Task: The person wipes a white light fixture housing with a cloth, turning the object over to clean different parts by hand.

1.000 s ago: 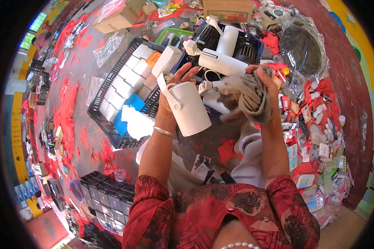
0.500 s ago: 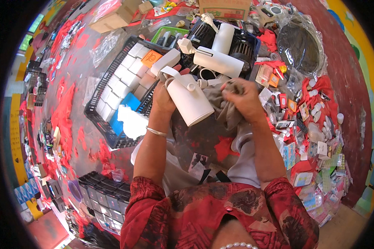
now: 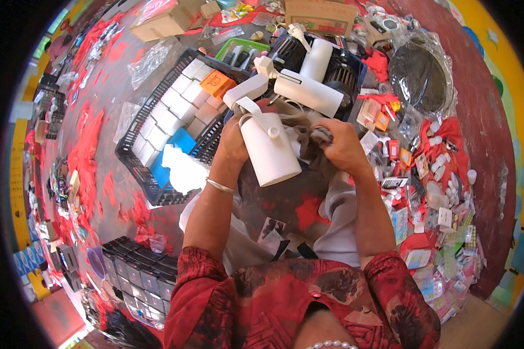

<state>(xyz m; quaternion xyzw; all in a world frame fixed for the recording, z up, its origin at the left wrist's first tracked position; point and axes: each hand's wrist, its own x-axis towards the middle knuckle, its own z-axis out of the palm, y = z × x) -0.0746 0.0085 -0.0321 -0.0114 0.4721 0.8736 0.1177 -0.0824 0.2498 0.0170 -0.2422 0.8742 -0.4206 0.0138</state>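
A white cylindrical track light is held up in front of me, its body tilted down and toward me. My left hand is closed around its bracket side, with most of the fingers hidden behind the lamp. My right hand clutches a bunched grey-brown cloth, which spreads behind the lamp and lies against its side. Just beyond are another white track light, lying across, and one more white track light standing behind it.
A black plastic basket of small white boxes, with an orange box and a blue piece, is at left. Black ribbed lamps sit beyond. Loose small goods pile at right; dark boxes are stacked lower left.
The track light has turned more upright, its wide end moving slightly down. My right hand has shifted a little lower with the cloth, which now reaches further behind the lamp.
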